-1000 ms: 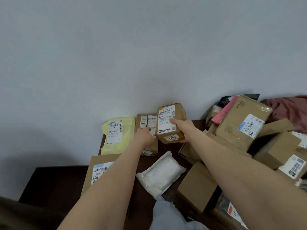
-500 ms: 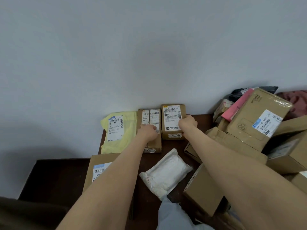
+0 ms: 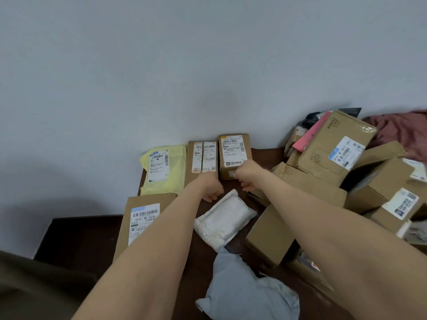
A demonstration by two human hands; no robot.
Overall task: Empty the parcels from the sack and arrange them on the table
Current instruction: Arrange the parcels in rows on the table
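Large tilted brown cardboard box [image 3: 332,148]: is showing "MOBILE CASE" printed along its side
Flat brown cardboard mailer [image 3: 141,222]: is bearing "501E M1 A216"
Small brown cardboard box [image 3: 233,153]: is carrying "1096"

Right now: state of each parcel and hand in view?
yellow mailer: flat, label up.
two-label parcel: flat, labels up.
small box: at wall, label up.
white pouch: flat, untouched.
pile of boxes: jumbled, tilted.
left hand: loosely curled, holding nothing.
right hand: fingertips touching small box.
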